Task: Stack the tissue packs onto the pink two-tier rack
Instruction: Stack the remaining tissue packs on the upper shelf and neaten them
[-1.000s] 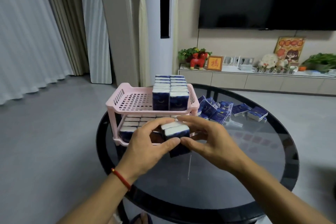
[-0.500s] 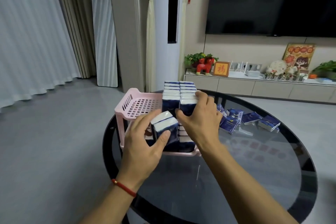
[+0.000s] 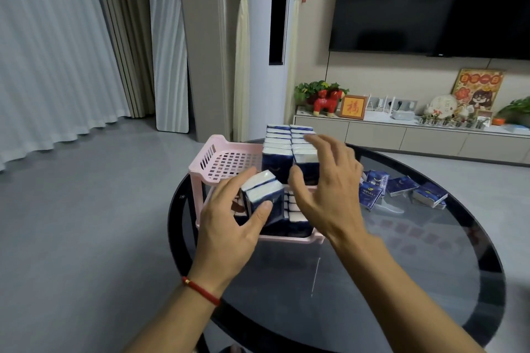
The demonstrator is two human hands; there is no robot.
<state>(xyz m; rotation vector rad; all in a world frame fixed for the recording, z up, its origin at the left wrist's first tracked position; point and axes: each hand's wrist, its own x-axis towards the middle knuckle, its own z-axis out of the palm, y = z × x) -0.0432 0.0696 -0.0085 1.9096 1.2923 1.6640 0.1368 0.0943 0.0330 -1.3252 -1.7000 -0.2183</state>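
The room takes up most of the view: grey floor, white curtains (image 3: 51,46) at 10 o'clock, a dark television (image 3: 430,0) at 1 o'clock above a long low cabinet (image 3: 401,135) crowded with small ornaments too small to make out. The round black glass table (image 3: 372,266) fills the lower middle, its near edge cut off by the frame. On its far left part stands the pink rack (image 3: 220,160); the upper tier carries 2 rows of upright tissue packs (image 3: 276,149) on its right half, and the lower tier is mostly hidden behind the hands. The right hand (image 3: 329,189), at the table's 12 o'clock, hovers with fingers spread in front of the rows, covering the right one; contact cannot be told. The left hand (image 3: 229,226) grips 2 packs (image 3: 262,198) together, thumb against the near face, at the rack's front. Loose packs (image 3: 401,189) lie at the table's 2 o'clock.
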